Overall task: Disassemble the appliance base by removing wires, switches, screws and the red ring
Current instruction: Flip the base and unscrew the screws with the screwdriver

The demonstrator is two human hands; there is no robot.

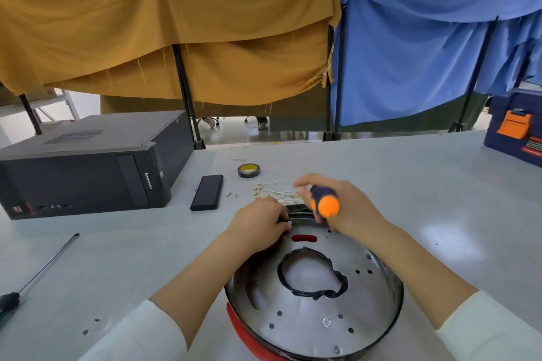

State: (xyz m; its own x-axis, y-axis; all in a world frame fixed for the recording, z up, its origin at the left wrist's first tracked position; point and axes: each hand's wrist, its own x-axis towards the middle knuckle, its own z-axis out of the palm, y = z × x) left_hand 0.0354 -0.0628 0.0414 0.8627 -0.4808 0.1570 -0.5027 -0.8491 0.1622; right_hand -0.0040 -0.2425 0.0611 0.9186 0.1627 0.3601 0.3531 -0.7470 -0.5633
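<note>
The round metal appliance base [319, 308] lies in front of me on the grey table, with a black-edged hole in its middle. A red ring [243, 334] shows under its near left rim. My right hand [346, 205] grips a screwdriver with an orange and dark blue handle [324, 202], pointing down at the base's far rim. My left hand [259, 224] grips the far left rim of the base, fingers curled beside a small screw. Loose white wires with brass terminals [275, 192] lie on the table just beyond the hands.
A black desktop computer case [88, 164] lies at the left. A dark flat box [206, 192] and a roll of black tape [248, 170] sit beyond the base. A long screwdriver [38, 272] lies at the near left. A blue toolbox [516, 129] stands far right.
</note>
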